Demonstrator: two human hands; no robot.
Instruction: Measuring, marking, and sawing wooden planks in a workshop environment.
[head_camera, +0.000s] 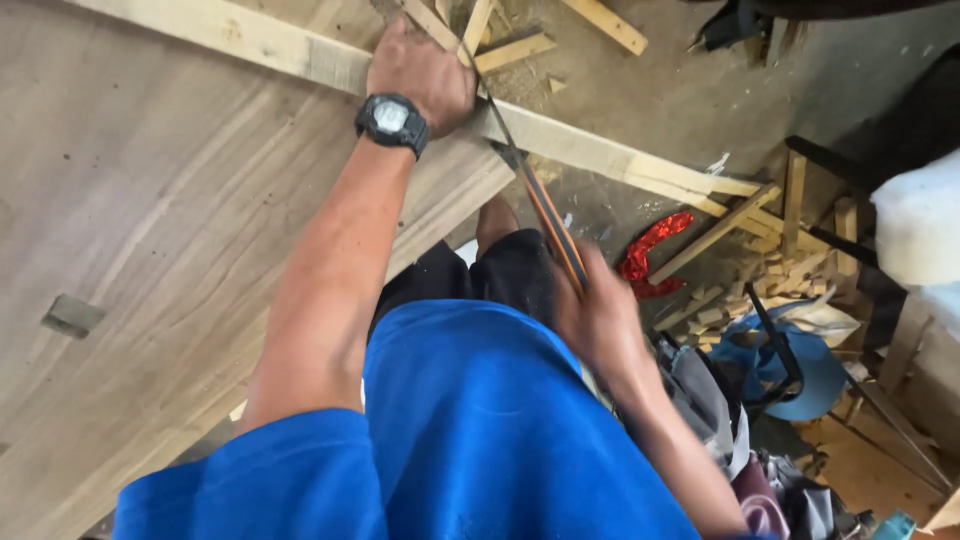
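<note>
Batten (590, 150) lies across the panel (150, 220) edge, running from eleven o'clock toward three. Left hand (420, 72), watch (392, 122) on its wrist, presses down on it at twelve o'clock. Right hand (598, 318), blurred, is closed round the saw (535, 195) handle, blade meeting the batten beside the left hand. Offcuts (770, 270) lie at three o'clock.

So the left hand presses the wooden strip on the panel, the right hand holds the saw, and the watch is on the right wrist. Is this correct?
Not quite: the watch is on the left wrist. The head view shows the left hand pressing the strip on the panel, while the right hand holds the saw.
</note>
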